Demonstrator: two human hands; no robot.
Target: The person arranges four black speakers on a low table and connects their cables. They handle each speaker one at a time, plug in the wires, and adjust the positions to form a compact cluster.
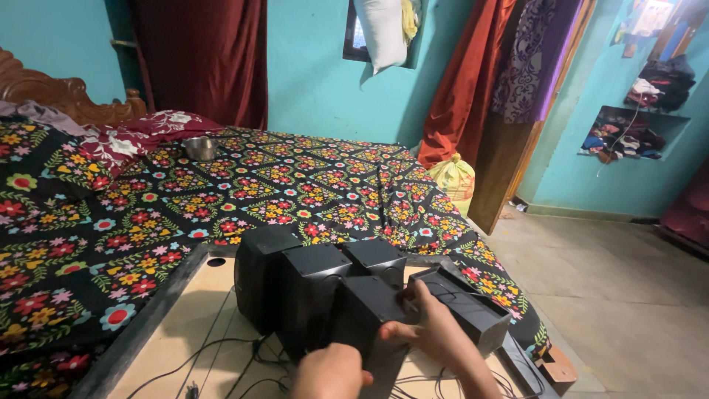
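Observation:
Several black speaker boxes (306, 292) stand clustered on a pale square board (203, 314) with a dark frame, laid on the bed's near end. My right hand (432, 325) grips the front small speaker (365, 314) at its right side, next to a tilted black speaker (469, 307). At the bottom edge, my left hand (332, 373) touches the same small speaker from below, partly cut off by the frame. Thin black cables (221, 355) trail across the board.
The bed (244, 192) has a black floral cover, with a small metal bowl (199, 148) and a red pillow far back. A yellow bag (454, 177) sits by red curtains. A concrete floor lies to the right, with a wall shelf of clutter beyond.

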